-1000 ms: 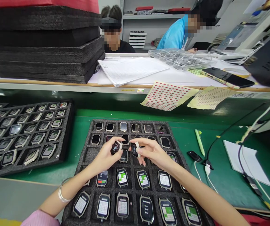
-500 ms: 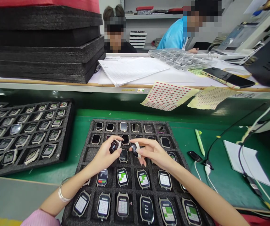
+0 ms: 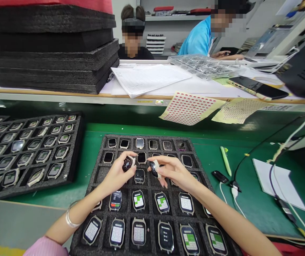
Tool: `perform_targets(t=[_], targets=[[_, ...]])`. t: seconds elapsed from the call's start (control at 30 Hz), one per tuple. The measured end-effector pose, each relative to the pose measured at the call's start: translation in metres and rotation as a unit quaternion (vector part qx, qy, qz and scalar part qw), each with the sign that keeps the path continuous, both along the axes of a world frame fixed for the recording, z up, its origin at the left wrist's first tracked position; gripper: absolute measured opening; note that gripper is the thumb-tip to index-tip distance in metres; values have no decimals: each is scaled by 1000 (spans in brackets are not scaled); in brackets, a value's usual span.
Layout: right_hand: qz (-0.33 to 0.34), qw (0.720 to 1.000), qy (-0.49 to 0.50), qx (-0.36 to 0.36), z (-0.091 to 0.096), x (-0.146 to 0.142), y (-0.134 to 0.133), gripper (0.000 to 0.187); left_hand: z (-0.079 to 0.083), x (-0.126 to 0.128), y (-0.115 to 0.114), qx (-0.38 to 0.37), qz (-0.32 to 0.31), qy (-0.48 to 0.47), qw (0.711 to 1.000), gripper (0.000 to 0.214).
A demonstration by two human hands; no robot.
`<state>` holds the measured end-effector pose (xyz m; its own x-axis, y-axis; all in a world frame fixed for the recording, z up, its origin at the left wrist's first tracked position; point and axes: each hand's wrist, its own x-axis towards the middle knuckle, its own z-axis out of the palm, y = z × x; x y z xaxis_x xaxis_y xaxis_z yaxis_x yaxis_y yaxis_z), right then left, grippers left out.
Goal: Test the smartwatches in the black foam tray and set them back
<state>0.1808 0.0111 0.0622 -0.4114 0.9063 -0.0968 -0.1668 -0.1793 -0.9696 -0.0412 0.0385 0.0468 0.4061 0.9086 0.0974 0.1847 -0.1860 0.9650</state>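
Observation:
My left hand [image 3: 119, 172] is closed on a smartwatch case [image 3: 128, 163], pinched by its edges with the dark, lit face toward me. In my right hand [image 3: 172, 170] a second smartwatch case [image 3: 154, 169] is gripped between thumb and fingers, its face tilted to the left. Both hands hover over a black foam tray [image 3: 147, 186] whose compartments hold several strapless watches. Nearest rows show screens with white and green grids, such as one watch [image 3: 138, 201]; the far rows show dark screens. My hands and forearms hide some compartments.
Another foam tray of watches [image 3: 74, 149] lies at left. Stacked black foam [image 3: 48, 60], papers [image 3: 149, 78], a clear plastic tray [image 3: 205, 67] and a phone [image 3: 257, 88] sit on the shelf. A green pen [image 3: 225, 161] and cables [image 3: 234, 192] lie at right. Two people are beyond.
Both watches have turned slightly in my fingers, and my left hand has shifted a little left. Across the shelf, the person in blue has moved their hands further into view.

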Motion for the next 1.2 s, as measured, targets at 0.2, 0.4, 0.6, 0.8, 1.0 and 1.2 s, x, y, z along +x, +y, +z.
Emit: perform_targets(t=[0.2,0.4,0.6,0.8,1.0,1.2], targets=[[-4,1000,-11,7,0,0,0,41,2,-1,-1,2,3,-8,1000,31],[-12,1000,4,16,2,3,0,39,4,0,-1,4,6,5,1000,32],[4,1000,10,-14,1,3,0,44,0,0,-1,-2,1,-3,1000,34],[21,998,42,-43,-4,3,4,43,1,4,1,-159,-41,-122,979,47],[-11,998,25,-53,-6,1,4,35,-3,5,3,-220,-61,-231,946,45],[-35,998,1,-55,0,-2,2,36,-5,4,3,-219,-90,-227,945,43]])
